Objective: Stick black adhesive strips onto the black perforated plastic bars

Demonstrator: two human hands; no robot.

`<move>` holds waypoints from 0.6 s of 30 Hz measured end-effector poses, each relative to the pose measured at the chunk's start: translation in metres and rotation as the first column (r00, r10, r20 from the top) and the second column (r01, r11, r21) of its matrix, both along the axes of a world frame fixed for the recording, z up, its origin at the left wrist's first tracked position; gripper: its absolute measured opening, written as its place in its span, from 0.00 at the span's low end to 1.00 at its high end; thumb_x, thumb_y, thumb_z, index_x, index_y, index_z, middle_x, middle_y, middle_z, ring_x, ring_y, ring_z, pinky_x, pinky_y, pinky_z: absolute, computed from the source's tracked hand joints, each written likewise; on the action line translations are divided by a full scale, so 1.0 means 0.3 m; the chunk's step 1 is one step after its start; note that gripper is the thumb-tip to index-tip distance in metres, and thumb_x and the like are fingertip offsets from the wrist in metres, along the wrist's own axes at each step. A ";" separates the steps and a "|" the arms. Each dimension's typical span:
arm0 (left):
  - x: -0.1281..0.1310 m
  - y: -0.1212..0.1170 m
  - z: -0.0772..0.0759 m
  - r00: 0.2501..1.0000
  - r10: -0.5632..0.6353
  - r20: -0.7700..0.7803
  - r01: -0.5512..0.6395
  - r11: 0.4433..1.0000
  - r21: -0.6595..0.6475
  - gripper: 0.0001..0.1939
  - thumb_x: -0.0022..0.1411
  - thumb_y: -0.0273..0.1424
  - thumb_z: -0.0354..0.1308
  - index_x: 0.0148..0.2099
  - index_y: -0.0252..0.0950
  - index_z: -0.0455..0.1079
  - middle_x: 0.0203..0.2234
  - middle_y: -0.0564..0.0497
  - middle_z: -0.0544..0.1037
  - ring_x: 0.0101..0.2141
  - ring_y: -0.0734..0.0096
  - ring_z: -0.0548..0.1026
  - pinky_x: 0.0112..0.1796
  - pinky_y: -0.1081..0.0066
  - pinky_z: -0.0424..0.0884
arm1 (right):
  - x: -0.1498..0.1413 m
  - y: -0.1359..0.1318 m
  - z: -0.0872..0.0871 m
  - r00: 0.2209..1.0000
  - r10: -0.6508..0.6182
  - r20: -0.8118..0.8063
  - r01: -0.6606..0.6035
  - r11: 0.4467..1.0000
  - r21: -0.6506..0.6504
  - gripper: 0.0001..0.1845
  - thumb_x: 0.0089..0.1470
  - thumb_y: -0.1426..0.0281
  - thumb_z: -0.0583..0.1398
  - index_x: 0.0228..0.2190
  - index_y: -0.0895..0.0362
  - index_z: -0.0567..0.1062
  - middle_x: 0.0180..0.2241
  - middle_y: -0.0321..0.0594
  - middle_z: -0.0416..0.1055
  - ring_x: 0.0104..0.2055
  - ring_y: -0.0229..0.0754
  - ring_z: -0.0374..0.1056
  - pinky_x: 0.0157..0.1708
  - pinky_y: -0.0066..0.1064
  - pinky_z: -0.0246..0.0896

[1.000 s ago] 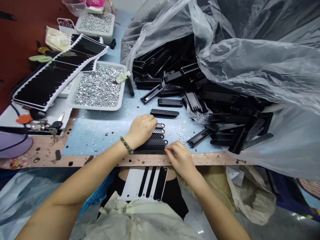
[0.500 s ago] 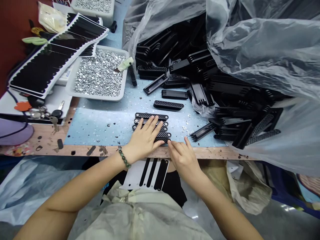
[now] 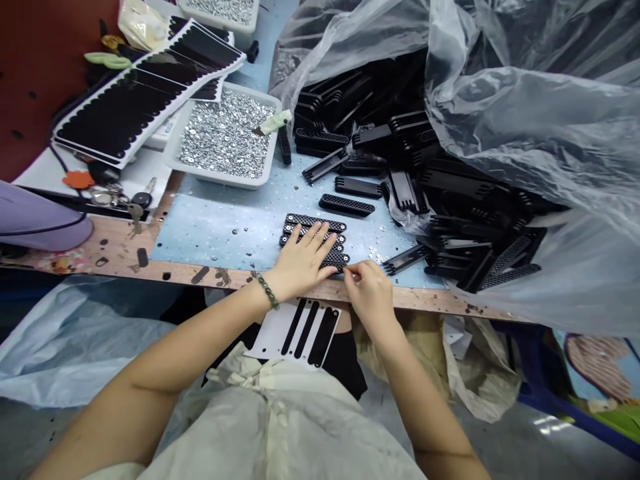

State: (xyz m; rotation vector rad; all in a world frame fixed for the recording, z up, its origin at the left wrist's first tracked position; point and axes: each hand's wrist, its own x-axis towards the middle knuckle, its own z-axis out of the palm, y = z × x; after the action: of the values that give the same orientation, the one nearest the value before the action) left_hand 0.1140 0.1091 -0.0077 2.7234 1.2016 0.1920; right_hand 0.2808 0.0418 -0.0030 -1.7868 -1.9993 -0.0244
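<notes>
Several black textured plastic bars (image 3: 320, 222) lie side by side at the table's front edge, with small silver washers at their ends. My left hand (image 3: 303, 263) rests flat across them, fingers spread, covering their middles. At the right end of the nearest bar is my right hand (image 3: 369, 287), thumb and forefinger pinched together; whatever is between the fingertips is too small to tell. Loose small washers (image 3: 377, 253) are scattered just beyond that hand. A white sheet with black strip stickers (image 3: 300, 327) lies on my lap.
A white tray of silver washers (image 3: 225, 133) holds a knife-like tool with a wrapped handle (image 3: 275, 123). Black sticker sheets (image 3: 125, 107), keys (image 3: 143, 200) and a purple cylinder (image 3: 40, 217) are left. Black plastic parts (image 3: 400, 153) spill from a clear plastic bag (image 3: 525, 113).
The camera view has shifted, so the table items appear farther right on the left side. My right hand's fingers have drawn into a tighter pinch. My left hand stays on the bars.
</notes>
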 end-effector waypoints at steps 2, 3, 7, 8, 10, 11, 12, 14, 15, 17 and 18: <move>0.001 0.000 -0.001 1.000 0.002 0.002 -0.002 1.000 -0.001 0.33 0.68 0.47 0.40 0.68 0.33 0.48 0.66 0.42 0.46 0.66 0.56 0.46 0.62 0.49 0.44 | -0.025 -0.009 0.012 0.984 0.005 0.180 -0.005 1.000 0.002 0.09 0.57 0.75 0.55 0.26 0.60 0.72 0.26 0.42 0.68 0.31 0.43 0.64 0.46 0.40 0.61; 0.002 0.001 -0.001 1.000 0.003 0.003 -0.003 1.000 0.000 0.33 0.68 0.47 0.40 0.68 0.33 0.48 0.66 0.42 0.46 0.66 0.56 0.46 0.62 0.49 0.44 | -0.036 -0.016 0.020 0.961 0.022 0.275 -0.021 1.000 -0.006 0.11 0.58 0.76 0.54 0.26 0.61 0.72 0.26 0.42 0.67 0.31 0.43 0.64 0.50 0.44 0.58; 0.005 0.002 -0.004 1.000 0.006 0.011 -0.006 1.000 0.003 0.33 0.68 0.46 0.40 0.68 0.33 0.49 0.66 0.42 0.46 0.66 0.56 0.46 0.62 0.48 0.45 | -0.046 -0.039 0.052 0.844 0.151 0.514 -0.139 0.988 -0.062 0.13 0.58 0.81 0.50 0.34 0.62 0.74 0.29 0.44 0.69 0.32 0.45 0.62 0.55 0.50 0.51; 0.006 0.001 -0.004 1.000 0.004 0.013 -0.004 1.000 0.005 0.33 0.68 0.46 0.40 0.68 0.32 0.49 0.66 0.42 0.46 0.66 0.56 0.46 0.62 0.48 0.45 | -0.037 -0.040 0.058 0.828 0.185 0.529 -0.171 0.982 -0.075 0.14 0.58 0.81 0.50 0.37 0.63 0.74 0.31 0.44 0.70 0.33 0.45 0.63 0.55 0.49 0.52; 0.006 0.000 -0.004 1.000 0.003 0.013 -0.003 1.000 0.004 0.33 0.68 0.46 0.41 0.68 0.32 0.49 0.66 0.41 0.47 0.66 0.55 0.46 0.62 0.48 0.44 | -0.013 -0.034 0.064 0.826 0.244 0.509 -0.219 0.970 -0.110 0.14 0.58 0.81 0.50 0.38 0.62 0.75 0.33 0.44 0.71 0.34 0.45 0.63 0.55 0.48 0.54; 0.005 -0.001 -0.004 1.000 0.003 0.011 -0.003 1.000 0.002 0.33 0.68 0.46 0.41 0.68 0.32 0.49 0.66 0.41 0.47 0.66 0.56 0.46 0.62 0.48 0.44 | 0.001 -0.029 0.064 0.838 0.265 0.477 -0.234 0.964 -0.126 0.14 0.59 0.80 0.51 0.39 0.62 0.75 0.34 0.44 0.71 0.34 0.45 0.63 0.54 0.48 0.54; 0.005 -0.002 -0.004 1.000 0.004 0.009 -0.004 1.000 -0.001 0.33 0.68 0.46 0.41 0.68 0.32 0.49 0.66 0.41 0.47 0.66 0.56 0.46 0.62 0.48 0.44 | 0.014 -0.023 0.061 0.859 0.278 0.430 -0.242 0.960 -0.138 0.13 0.59 0.79 0.52 0.40 0.62 0.74 0.34 0.44 0.72 0.35 0.45 0.64 0.54 0.47 0.56; 0.004 -0.003 -0.002 1.000 0.007 0.008 -0.007 1.000 -0.003 0.33 0.68 0.46 0.41 0.68 0.32 0.49 0.66 0.41 0.46 0.66 0.56 0.46 0.62 0.48 0.44 | 0.032 -0.011 0.050 0.918 0.273 0.287 -0.247 0.961 -0.125 0.10 0.60 0.75 0.53 0.40 0.62 0.74 0.35 0.45 0.72 0.36 0.44 0.66 0.50 0.43 0.61; 0.004 -0.003 -0.002 1.000 0.008 0.009 -0.008 1.000 -0.002 0.33 0.68 0.46 0.41 0.68 0.32 0.49 0.66 0.41 0.46 0.66 0.56 0.46 0.62 0.49 0.44 | 0.037 -0.006 0.043 0.944 0.256 0.208 -0.239 0.965 -0.102 0.10 0.60 0.74 0.54 0.39 0.62 0.74 0.34 0.45 0.72 0.37 0.44 0.66 0.47 0.40 0.63; 0.004 -0.002 0.000 1.000 0.005 0.007 -0.006 1.000 0.000 0.34 0.68 0.47 0.41 0.68 0.32 0.48 0.66 0.41 0.46 0.66 0.56 0.46 0.62 0.49 0.44 | 0.038 -0.001 0.030 0.972 0.215 0.096 -0.213 0.977 -0.036 0.09 0.61 0.72 0.54 0.36 0.61 0.75 0.32 0.44 0.72 0.36 0.43 0.67 0.42 0.36 0.66; 0.005 -0.002 0.001 1.000 0.005 0.004 -0.005 1.000 0.000 0.34 0.68 0.47 0.40 0.68 0.32 0.48 0.66 0.41 0.46 0.66 0.56 0.46 0.62 0.49 0.44 | 0.036 0.000 0.025 0.974 0.206 0.089 -0.206 0.978 -0.007 0.10 0.61 0.73 0.54 0.35 0.61 0.75 0.32 0.44 0.72 0.36 0.42 0.67 0.44 0.36 0.65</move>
State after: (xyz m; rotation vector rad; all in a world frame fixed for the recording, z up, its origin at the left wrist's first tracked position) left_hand 0.1155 0.1086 -0.0075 2.7190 1.2069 0.1977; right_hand 0.2915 0.0416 0.0044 -1.5933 -2.2379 -0.0420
